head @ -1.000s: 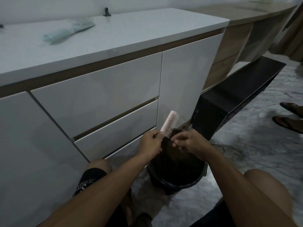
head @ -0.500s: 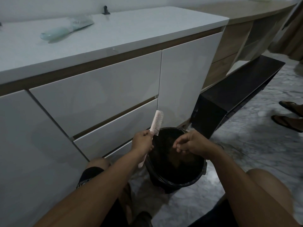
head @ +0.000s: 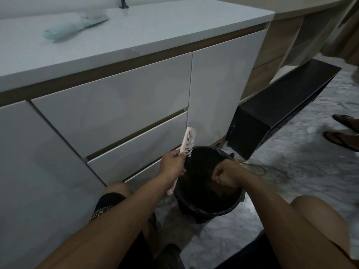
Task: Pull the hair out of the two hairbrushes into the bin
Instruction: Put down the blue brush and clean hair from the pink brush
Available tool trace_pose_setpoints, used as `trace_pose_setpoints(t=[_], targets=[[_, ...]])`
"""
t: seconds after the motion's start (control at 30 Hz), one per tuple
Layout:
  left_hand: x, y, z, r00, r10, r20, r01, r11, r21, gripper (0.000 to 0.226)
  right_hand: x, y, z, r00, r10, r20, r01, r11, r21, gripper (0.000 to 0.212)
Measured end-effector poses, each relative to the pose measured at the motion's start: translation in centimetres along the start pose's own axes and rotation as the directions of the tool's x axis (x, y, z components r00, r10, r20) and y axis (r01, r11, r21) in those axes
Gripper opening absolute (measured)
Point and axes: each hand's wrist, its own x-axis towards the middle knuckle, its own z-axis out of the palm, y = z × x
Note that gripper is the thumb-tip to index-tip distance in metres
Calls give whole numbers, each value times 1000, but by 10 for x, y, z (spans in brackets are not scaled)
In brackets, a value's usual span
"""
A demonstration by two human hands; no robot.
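Nearest to me, at six o'clock, my two bare forearms reach forward over my knees and black shorts (head: 108,202) on the grey marbled floor (head: 303,171). My left hand (head: 172,164) has its grip wrapped around the handle of the pale pink plastic hairbrush (head: 188,141), which stands tilted, its bristled head pointing up toward twelve o'clock and the bristles facing right, just beside the near-left rim of the bin; the handle's end pokes out below my fist. My right hand (head: 226,175) hangs over the mouth of the round black bin lined with a black bag (head: 229,207), fingers curled and pinched together; whether any hair sits between them I cannot tell, since the strands would be lost against the dark inside. The bin stands on the floor at about one o'clock from my knees, close to the glossy white drawer fronts (head: 116,105) of the cabinet. Beyond it, at two o'clock, a black low bench (head: 287,98) runs away along the wall, and at three o'clock a pair of dark sandals (head: 343,131) lies on the floor, partly cut by the edge. Farthest, at eleven o'clock, the second brush, a pale teal plastic hairbrush (head: 75,26), lies flat on the white desk (head: 174,22), well apart from both hands, with a small black object (head: 123,2) behind it by the wall.
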Motion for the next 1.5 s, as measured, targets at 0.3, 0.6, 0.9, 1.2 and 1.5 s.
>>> trace_pose_setpoints(t=[0.3,0.6,0.9,1.2,1.5], targets=[[-3,-4,2,999,-12,33,12,1000,2,18,12,1,17,997,-60,48,60,998,11,26],[-3,-6,-4,999,-20,50,19,1000,18,21,18,2,19,999,-35,36,34,999,17,54],[-8,-7,-2,992,-63,108,66,998,-19,26,21,0,13,981,-44,-187,80,979,190,37],[-21,0,9,947,-84,309,105,993,-53,19,10,-19,11,942,-19,-335,157,907,391,44],[-20,3,2,945,-84,317,96,995,-21,15,14,-18,11,875,85,-477,188,848,496,25]])
